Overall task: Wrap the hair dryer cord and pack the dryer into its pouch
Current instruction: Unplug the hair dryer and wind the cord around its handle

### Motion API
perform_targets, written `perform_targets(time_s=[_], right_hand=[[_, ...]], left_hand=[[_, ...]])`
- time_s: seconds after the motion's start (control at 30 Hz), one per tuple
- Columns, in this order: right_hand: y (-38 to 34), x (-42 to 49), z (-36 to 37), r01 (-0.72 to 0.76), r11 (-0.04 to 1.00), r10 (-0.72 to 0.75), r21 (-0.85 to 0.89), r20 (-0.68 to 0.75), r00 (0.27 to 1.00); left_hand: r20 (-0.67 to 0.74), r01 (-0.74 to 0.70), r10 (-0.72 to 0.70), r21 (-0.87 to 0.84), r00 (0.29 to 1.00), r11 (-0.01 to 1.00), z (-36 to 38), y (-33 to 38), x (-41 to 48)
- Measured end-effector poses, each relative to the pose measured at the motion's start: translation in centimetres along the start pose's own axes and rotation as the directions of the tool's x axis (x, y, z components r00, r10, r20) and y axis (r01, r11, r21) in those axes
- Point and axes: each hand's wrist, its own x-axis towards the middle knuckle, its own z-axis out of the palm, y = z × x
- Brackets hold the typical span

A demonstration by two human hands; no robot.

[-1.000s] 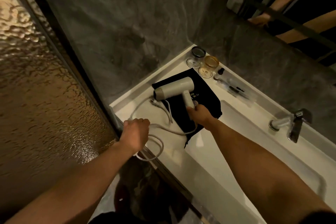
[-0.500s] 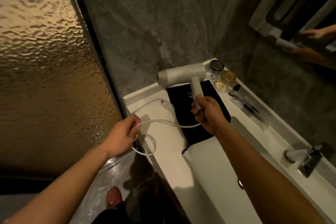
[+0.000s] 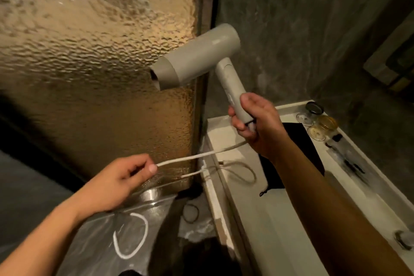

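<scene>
1. Since the earlier frames the hair dryer has risen off the black pouch and now hangs in the air at the upper centre of the frame, nozzle pointing left toward the textured glass.
2. Its handle sits in the right hand, whose fingers are closed round the lower end where the cord leaves it.
3. From there the cord runs left in a nearly straight line to the left hand, whose fingers pinch it narrowly at the lower left.
4. A second strand comes back right from that hand and makes a loose loop on the surface; what looks like the plug lies near the surface's left edge.
5. As I judge it, the task is at its start: no turn of cord is round the handle yet, all the wrapping is left, and the pouch lies flat and empty-looking on the surface, partly behind the right forearm, its drawstring trailing toward the frame's bottom.
6. Beyond the pouch, at the right edge, stand small glass jars and some dark, blurred toiletries.
7. Patterned amber glass panel fills the upper left; a grey wall closes the corner behind the surface.
8. A white loop shows at the bottom left; whether it is cord or a reflection I cannot tell.
</scene>
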Motion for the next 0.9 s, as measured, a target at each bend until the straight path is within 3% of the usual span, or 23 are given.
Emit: perform_targets(time_s=[0.13,0.23,0.3,0.4,0.57,0.7,0.8,0.9], right_hand=[[2.2,-0.9,7.1,0.000,0.996,0.005,-0.089,0.050,0.999],[5.1,-1.9,12.3,0.033,0.960,-0.021,-0.278,0.047,0.999],[7.3,-2.6,14.9,0.086,0.864,-0.064,-0.495,0.060,0.996],[10.2,-4.2,17.7,0.157,0.613,-0.102,-0.774,0.120,0.988],[13.4,-6.9,20.4,0.179,0.519,0.042,-0.836,0.234,0.971],[14.2,-8.2,21.1,0.221,0.625,0.153,-0.749,0.395,0.906],[14.0,-9.2,21.1,0.056,0.818,0.261,-0.573,0.455,0.851],[13.7,-10.1,20.9,-0.091,0.886,0.343,-0.456,0.510,0.789]], left_hand=[[-0.164,-0.020,0.047,0.162,0.985,0.987,-3.1,-0.8,-6.2],[-0.248,-0.002,0.076,0.286,0.966,0.958,-5.8,-1.3,-10.7],[-0.270,0.025,0.093,0.405,0.958,0.914,-7.6,-1.8,-13.2],[-0.276,0.060,0.125,0.577,0.953,0.815,-10.1,-2.0,-15.7],[-0.281,0.133,0.084,0.671,0.956,0.729,-13.9,-1.0,-17.7],[-0.242,0.111,0.084,0.692,0.967,0.713,-15.7,0.5,-16.9],[-0.209,0.116,-0.025,0.435,0.978,0.893,-16.3,-0.7,-16.3],[-0.184,0.131,-0.111,0.100,0.977,0.986,-16.3,-1.7,-16.2]])
